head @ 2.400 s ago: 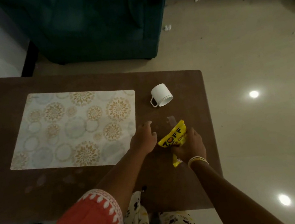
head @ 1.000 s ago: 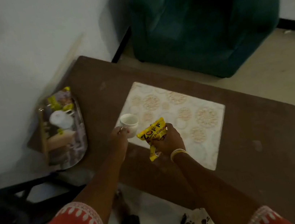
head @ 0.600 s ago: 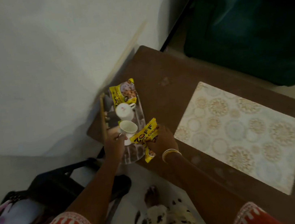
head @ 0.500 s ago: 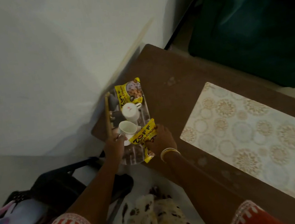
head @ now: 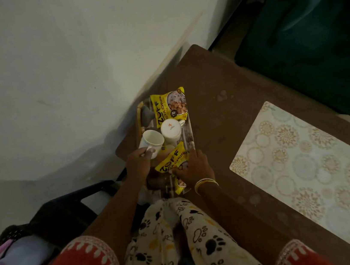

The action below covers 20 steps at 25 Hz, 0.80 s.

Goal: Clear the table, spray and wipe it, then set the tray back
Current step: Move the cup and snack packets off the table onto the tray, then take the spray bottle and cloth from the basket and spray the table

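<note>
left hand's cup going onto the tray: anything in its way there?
Partly. The left hand holds the white cup tilted over the tray, where an upright second cup sits right beside it and a packet lies beyond. Little bare tray shows beneath.

Dim, soft focus, wide-angle bend at edges.

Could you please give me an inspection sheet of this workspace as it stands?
Surface: brown table, faint smudges.
Job's things: tray at the table's wall-side end, holding a mug and a packet.
Clutter: placemat on the table.
Grippers: left hand holds a cup over the tray; right hand grips a second packet.
Cables: nothing seen.
Surroundings: white wall, green sofa, dark chair.
</note>
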Each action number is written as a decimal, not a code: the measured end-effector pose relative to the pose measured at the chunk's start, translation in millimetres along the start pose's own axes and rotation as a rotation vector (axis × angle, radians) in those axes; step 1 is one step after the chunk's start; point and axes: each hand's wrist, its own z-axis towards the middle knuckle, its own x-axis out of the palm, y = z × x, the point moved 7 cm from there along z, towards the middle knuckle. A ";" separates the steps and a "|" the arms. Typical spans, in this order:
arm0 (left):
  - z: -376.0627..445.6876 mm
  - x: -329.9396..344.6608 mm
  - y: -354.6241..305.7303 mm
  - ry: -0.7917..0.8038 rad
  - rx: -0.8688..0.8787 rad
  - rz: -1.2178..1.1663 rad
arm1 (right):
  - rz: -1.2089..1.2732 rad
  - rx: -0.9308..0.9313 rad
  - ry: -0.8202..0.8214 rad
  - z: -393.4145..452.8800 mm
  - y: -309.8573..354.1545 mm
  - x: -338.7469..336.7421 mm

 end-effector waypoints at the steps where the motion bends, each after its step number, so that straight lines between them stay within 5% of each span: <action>1: 0.3 0.2 -2.8 0.008 0.004 0.024 | -0.006 0.006 -0.004 -1.3 -0.8 -2.1; 12: -40.9 1.1 -0.2 0.086 -0.035 0.186 | 0.025 -0.060 0.024 -33.2 2.3 -18.9; 20: -129.1 -7.7 -9.4 -0.016 0.014 0.118 | -0.157 -0.267 0.050 -92.8 16.4 -54.5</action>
